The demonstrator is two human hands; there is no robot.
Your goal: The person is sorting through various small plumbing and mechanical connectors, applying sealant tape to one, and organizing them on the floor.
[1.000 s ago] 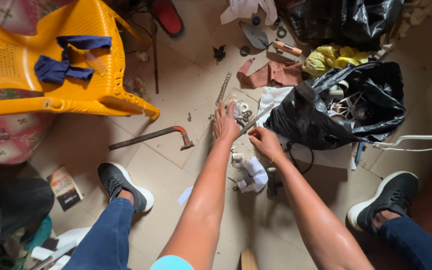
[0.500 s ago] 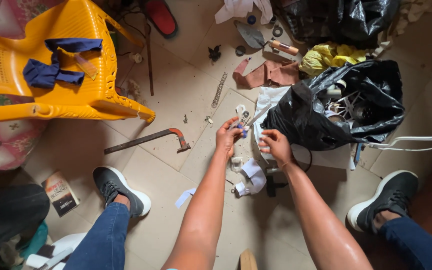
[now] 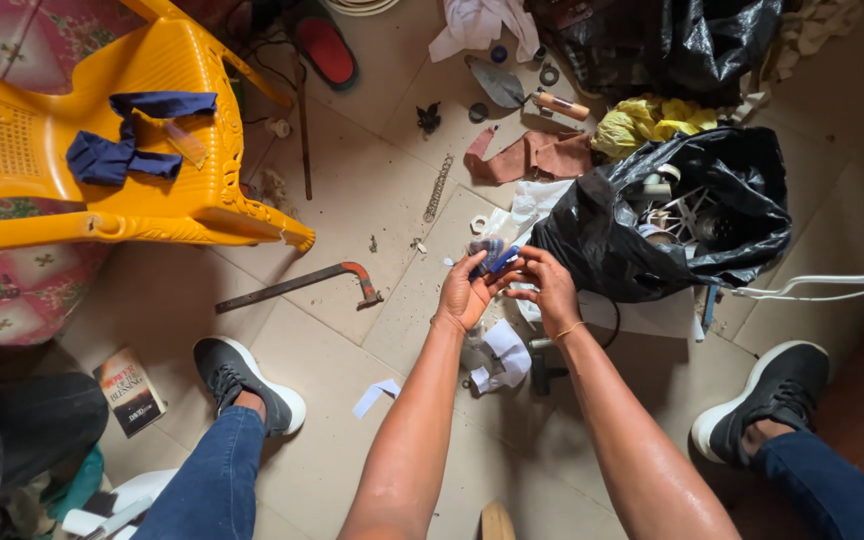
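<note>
1. Far left: yellow plastic chair [image 3: 102, 190] tipped over on the tiled floor [image 3: 372, 200], dark blue cloth [image 3: 127, 145] draped across it.
2. Lower left: small book [image 3: 129, 390] flat on the floor, close to the dark sneaker [image 3: 242, 380] of the left foot.
3. Left of centre: hacksaw [image 3: 302, 285] flat on the tiles, between the chair and the left hand, apart from both.
4. Above it: short length of chain [image 3: 437, 187] stretched on the floor, red sandal [image 3: 324, 48] farther up.
5. Centre: left hand [image 3: 467, 290] raised above the floor, fingers curled around a small blue and grey bundle [image 3: 492, 255]; exact kind too small to tell.
6. Just beside it: right hand [image 3: 550, 290], fingertips pinched on the same bundle from the other side, thin bangle at the wrist.
7. Beneath the hands: crumpled white paper [image 3: 502, 355] and a dark little tool [image 3: 544, 375] on the floor, not touched.
8. Upper centre: brown rag [image 3: 527, 155] on the tiles, wooden-handled trowel [image 3: 532, 95] above it.
9. Right of the hands: open black plastic bag [image 3: 672, 220] with white parts inside, near the right hand but not touched.
10. Above the bag: yellow cloth [image 3: 647, 122], then a second black bag [image 3: 672, 40] at the top edge.
11. Far right: white cables [image 3: 832, 285] out from the bag toward the edge, the other dark sneaker [image 3: 767, 395] below.
</note>
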